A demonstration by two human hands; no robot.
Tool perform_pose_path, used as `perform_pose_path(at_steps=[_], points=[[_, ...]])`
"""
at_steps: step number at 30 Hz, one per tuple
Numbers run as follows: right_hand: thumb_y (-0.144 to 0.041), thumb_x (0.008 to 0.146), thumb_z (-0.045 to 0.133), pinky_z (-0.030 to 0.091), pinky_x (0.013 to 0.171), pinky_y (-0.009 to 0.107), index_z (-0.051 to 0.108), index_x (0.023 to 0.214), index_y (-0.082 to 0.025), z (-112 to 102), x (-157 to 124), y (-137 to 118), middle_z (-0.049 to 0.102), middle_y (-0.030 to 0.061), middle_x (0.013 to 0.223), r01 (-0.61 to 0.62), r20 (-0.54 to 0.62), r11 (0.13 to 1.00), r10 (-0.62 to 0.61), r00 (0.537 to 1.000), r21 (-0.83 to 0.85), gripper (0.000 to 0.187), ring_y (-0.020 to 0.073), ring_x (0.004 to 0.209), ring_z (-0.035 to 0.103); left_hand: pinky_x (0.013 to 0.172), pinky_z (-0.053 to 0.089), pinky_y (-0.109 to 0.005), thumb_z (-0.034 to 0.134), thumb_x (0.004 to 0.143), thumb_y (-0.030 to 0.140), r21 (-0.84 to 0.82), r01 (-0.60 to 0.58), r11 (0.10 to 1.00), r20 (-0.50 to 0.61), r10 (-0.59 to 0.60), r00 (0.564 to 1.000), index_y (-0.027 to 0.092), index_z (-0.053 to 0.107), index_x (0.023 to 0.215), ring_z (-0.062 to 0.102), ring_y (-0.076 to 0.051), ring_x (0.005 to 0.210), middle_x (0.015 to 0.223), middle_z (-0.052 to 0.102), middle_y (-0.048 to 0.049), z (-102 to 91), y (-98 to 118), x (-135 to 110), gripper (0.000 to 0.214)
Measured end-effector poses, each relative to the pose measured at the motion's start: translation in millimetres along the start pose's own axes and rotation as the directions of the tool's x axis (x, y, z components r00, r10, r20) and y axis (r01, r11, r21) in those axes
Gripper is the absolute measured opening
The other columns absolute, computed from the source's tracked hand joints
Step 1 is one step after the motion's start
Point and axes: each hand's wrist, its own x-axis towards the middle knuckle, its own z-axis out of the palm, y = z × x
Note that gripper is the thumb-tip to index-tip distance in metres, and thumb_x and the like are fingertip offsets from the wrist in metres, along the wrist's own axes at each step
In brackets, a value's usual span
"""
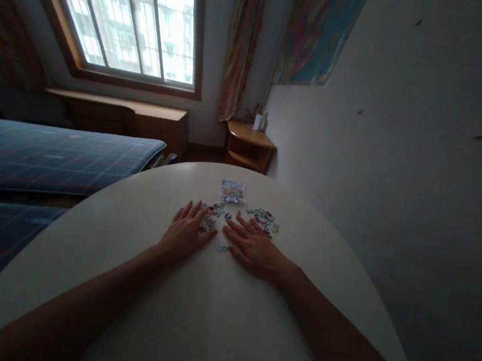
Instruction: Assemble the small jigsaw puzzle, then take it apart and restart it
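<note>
Flat on the white table, my left hand (184, 232) has its fingers spread beside a pile of small jigsaw puzzle pieces (208, 221), partly covering them. My right hand (253, 248) also lies open, palm down, its fingertips near a second pile of puzzle pieces (265, 220). A few loose pieces (228, 216) lie between the two piles. Next to my right thumb is a small light-blue group of pieces (221, 249). Beyond the piles rests a small colourful picture card or packet (232, 191). Whatever is under my palms is hidden.
The round white table (208, 326) has its curved far edge before a wooden corner cabinet (252, 137). A bed with a blue plaid cover (54, 155) stands to the left. A grey wall (374, 177) runs along the right, and a barred window (128, 19) is ahead.
</note>
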Motion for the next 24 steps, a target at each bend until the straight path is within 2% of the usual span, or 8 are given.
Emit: perform_pose_path(at_steps=[2, 5, 10, 13, 15, 19, 21, 24], points=[[-0.049, 0.103, 0.027, 0.009, 0.122, 0.054, 0.027, 0.156, -0.020, 2.3, 4.5, 1.5, 0.024, 0.0057, 0.163, -0.040, 0.058, 0.999, 0.041, 0.997, -0.020, 0.061, 0.0279, 0.152, 0.013, 0.117, 0.026, -0.055, 0.044, 0.093, 0.067, 0.013, 0.016, 1.000, 0.044, -0.016, 0.999, 0.019, 0.038, 0.151, 0.023, -0.037, 0.148, 0.158, 0.034, -0.0157, 3.2, 0.2, 1.7, 0.075], [-0.052, 0.101, 0.027, 0.008, 0.122, 0.054, 0.023, 0.158, -0.016, 5.9, 17.0, 8.1, 0.023, 0.0088, 0.163, -0.083, 0.080, 0.996, 0.086, 0.993, -0.043, 0.067, 0.0284, 0.152, 0.015, 0.116, 0.023, -0.058, 0.037, 0.094, 0.069, 0.036, 0.032, 0.999, 0.117, -0.036, 0.992, 0.021, 0.034, 0.153, 0.019, -0.039, 0.149, 0.160, 0.029, -0.0168, 6.1, -0.1, 5.6, 0.076], [-0.052, 0.100, 0.026, 0.009, 0.122, 0.051, 0.023, 0.157, -0.015, 6.8, 38.4, 9.4, 0.025, 0.0116, 0.162, -0.076, 0.081, 0.995, 0.082, 0.993, -0.066, 0.068, 0.0273, 0.151, 0.019, 0.116, 0.022, -0.057, 0.030, 0.099, 0.062, 0.037, -0.014, 0.999, 0.181, 0.007, 0.983, 0.023, 0.031, 0.154, 0.016, -0.038, 0.149, 0.162, 0.024, -0.0159, 9.1, -6.8, 16.6, 0.068], [-0.060, 0.097, 0.029, 0.010, 0.122, 0.050, 0.020, 0.158, -0.011, 2.4, 35.6, 11.0, 0.021, 0.0140, 0.163, -0.134, 0.028, 0.988, 0.136, 0.990, -0.077, 0.079, 0.0282, 0.152, 0.014, 0.116, 0.022, -0.056, 0.031, 0.099, 0.063, 0.025, -0.027, 0.999, 0.185, 0.022, 0.983, 0.022, 0.032, 0.154, 0.017, -0.037, 0.149, 0.162, 0.024, -0.0164, 10.2, -10.3, 23.7, 0.069], [-0.072, 0.091, 0.033, 0.012, 0.121, 0.053, 0.016, 0.158, -0.010, -0.6, 25.6, 17.7, 0.015, 0.0158, 0.164, -0.263, -0.022, 0.962, 0.262, 0.965, -0.070, 0.094, 0.0326, 0.152, 0.010, 0.116, 0.022, -0.058, 0.029, 0.098, 0.064, 0.018, -0.027, 0.999, 0.172, 0.023, 0.985, 0.022, 0.034, 0.154, 0.017, -0.037, 0.149, 0.162, 0.025, -0.0160, 10.4, -11.1, 26.2, 0.070], [-0.086, 0.082, 0.030, 0.017, 0.117, 0.061, 0.010, 0.159, -0.013, -0.8, 3.8, 39.0, 0.006, 0.0167, 0.165, -0.549, 0.035, 0.836, 0.549, 0.835, -0.008, 0.108, 0.0387, 0.151, 0.005, 0.116, 0.022, -0.059, 0.026, 0.101, 0.059, -0.009, -0.028, 1.000, 0.143, 0.029, 0.989, 0.024, 0.033, 0.154, 0.017, -0.035, 0.150, 0.162, 0.026, -0.0142, 9.7, -10.2, 25.8, 0.064], [-0.086, 0.082, 0.027, 0.014, 0.118, 0.061, 0.011, 0.159, -0.014, 2.1, 0.7, 46.6, 0.007, 0.0158, 0.166, -0.566, 0.067, 0.825, 0.565, 0.823, -0.001, 0.107, 0.0371, 0.152, 0.006, 0.116, 0.022, -0.059, 0.025, 0.102, 0.055, -0.022, -0.024, 0.999, 0.130, 0.027, 0.991, 0.023, 0.032, 0.154, 0.017, -0.033, 0.150, 0.162, 0.026, -0.0138, 9.1, -9.6, 24.8, 0.061], [-0.084, 0.085, 0.025, 0.011, 0.120, 0.059, 0.015, 0.159, -0.015, 6.1, 7.0, 49.6, 0.011, 0.0141, 0.166, -0.519, 0.062, 0.855, 0.518, 0.853, 0.001, 0.102, 0.0339, 0.152, 0.008, 0.118, 0.021, -0.057, 0.024, 0.103, 0.053, -0.037, -0.020, 0.999, 0.121, 0.025, 0.992, 0.023, 0.032, 0.154, 0.017, -0.032, 0.150, 0.162, 0.027, -0.0121, 7.6, -8.6, 23.9, 0.060]])
